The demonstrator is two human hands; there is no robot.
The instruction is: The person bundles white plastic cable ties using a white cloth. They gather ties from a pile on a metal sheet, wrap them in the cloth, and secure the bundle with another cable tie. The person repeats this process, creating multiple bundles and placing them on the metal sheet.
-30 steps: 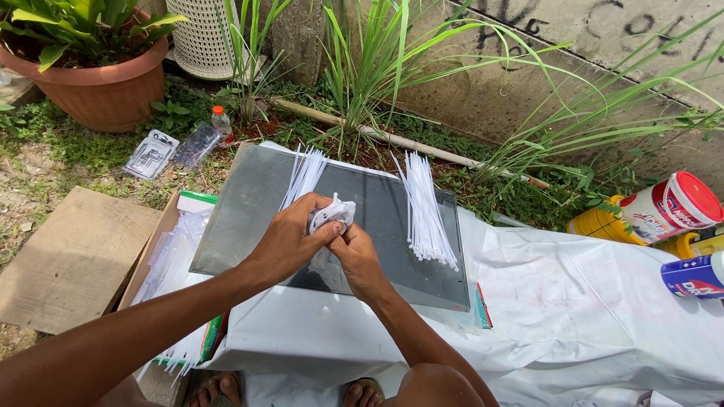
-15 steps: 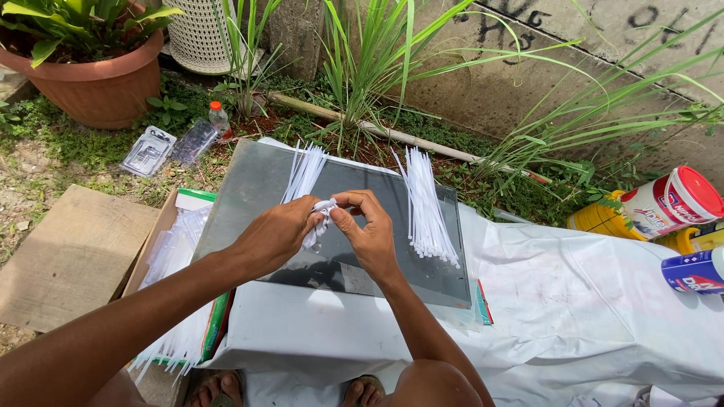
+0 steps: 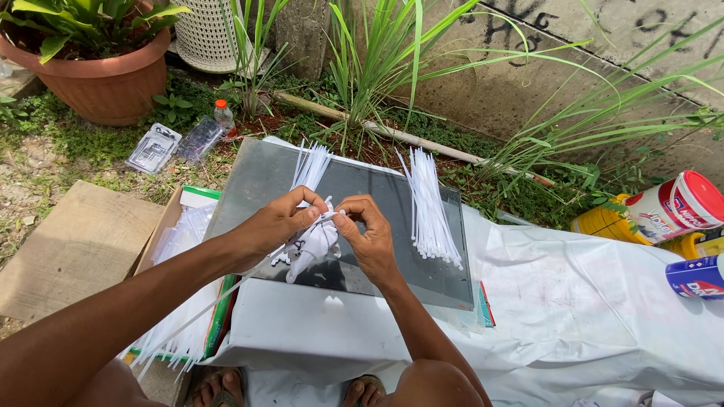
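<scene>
Where both hands meet at frame centre over the glass sheet [image 3: 264, 181], we log: left hand [image 3: 275, 226] and right hand [image 3: 369, 237] pinched on one white plastic strip [image 3: 326, 216], its long axis running left-right between them; white bundle [image 3: 313, 249] directly below.

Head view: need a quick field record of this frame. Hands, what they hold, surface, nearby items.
left hand: fingers pinched on a thin white strip, grip closed
right hand: pinching the same strip from the other side
white strip: held between both hands above a small white bundle
surface: dark glass sheet lying on white cloth
on the sheet: two bunches of white strips
left of sheet: cardboard box, flat board
behind: terracotta pot, grass
</scene>
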